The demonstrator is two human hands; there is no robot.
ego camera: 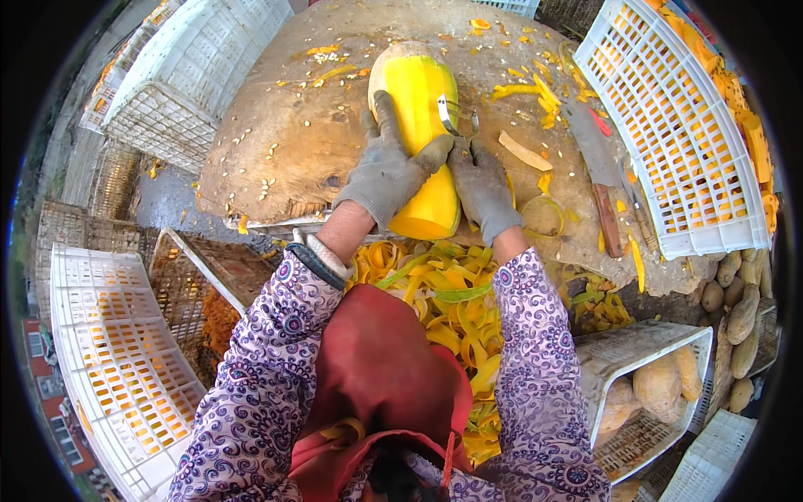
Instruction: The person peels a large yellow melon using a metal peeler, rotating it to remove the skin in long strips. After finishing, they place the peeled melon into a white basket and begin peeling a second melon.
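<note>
A large squash (419,94), probably a butternut type, lies lengthwise before me on the wooden board (282,144). Most of its visible skin is gone, leaving bright yellow flesh; a tan strip of rind stays along its left side and far end. The near end is cut flat and shows orange. My left hand (390,157), in a grey glove, presses on the squash with fingers spread along its left side and thumb across the top. In my gloved right hand (482,182) is a metal peeler (453,117), its blade at the squash's right side.
A cleaver (593,150) with a wooden handle lies at the right, beside a thin knife (640,210). White plastic crates (684,125) stand on both sides. Peelings (458,301) heap below the board's near edge. Whole squashes (657,383) fill a tipped crate at lower right.
</note>
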